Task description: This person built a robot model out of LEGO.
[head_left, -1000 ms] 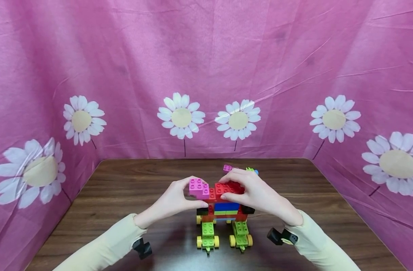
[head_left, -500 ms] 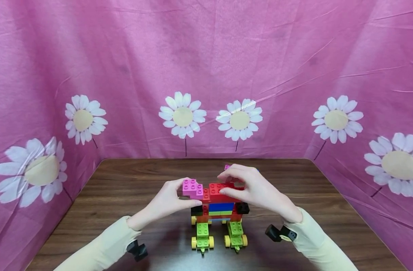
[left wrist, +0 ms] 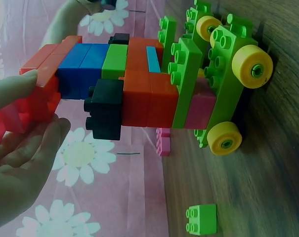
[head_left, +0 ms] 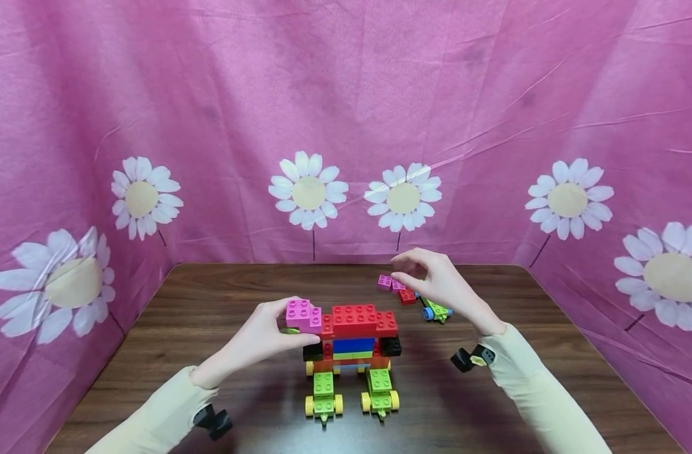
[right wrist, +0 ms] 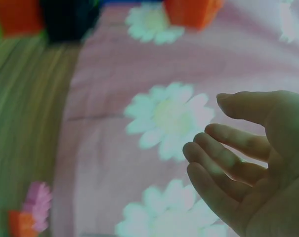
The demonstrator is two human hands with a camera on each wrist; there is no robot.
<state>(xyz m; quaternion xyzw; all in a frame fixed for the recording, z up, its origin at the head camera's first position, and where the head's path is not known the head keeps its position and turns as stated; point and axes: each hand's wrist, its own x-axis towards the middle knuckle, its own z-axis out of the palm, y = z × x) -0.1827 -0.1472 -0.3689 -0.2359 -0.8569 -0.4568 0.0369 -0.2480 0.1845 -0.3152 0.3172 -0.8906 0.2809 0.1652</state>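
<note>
A toy built of plastic building bricks stands at the front middle of the table. Red bricks (head_left: 354,318) cap it, over blue bricks (head_left: 353,346), with a black brick (head_left: 391,346) on each side. Green wheeled bases (head_left: 323,383) with yellow wheels (left wrist: 253,67) carry it. My left hand (head_left: 260,331) grips the toy's upper left end, around the pink bricks (head_left: 303,316); in the left wrist view thumb and fingers lie along the red part there. My right hand (head_left: 433,276) is empty, fingers loosely bent, raised near the loose bricks at the back right.
Loose pink bricks (head_left: 385,282), a red brick (head_left: 406,296) and a green wheeled base with blue wheels (head_left: 436,310) lie at the back right. A green brick (left wrist: 202,219) shows in the left wrist view. A pink daisy-print cloth (head_left: 351,126) surrounds the wooden table (head_left: 232,284).
My right hand has let go of the toy's red top and moved up and right toward the loose bricks. My left hand and the toy appear farther left in the view.
</note>
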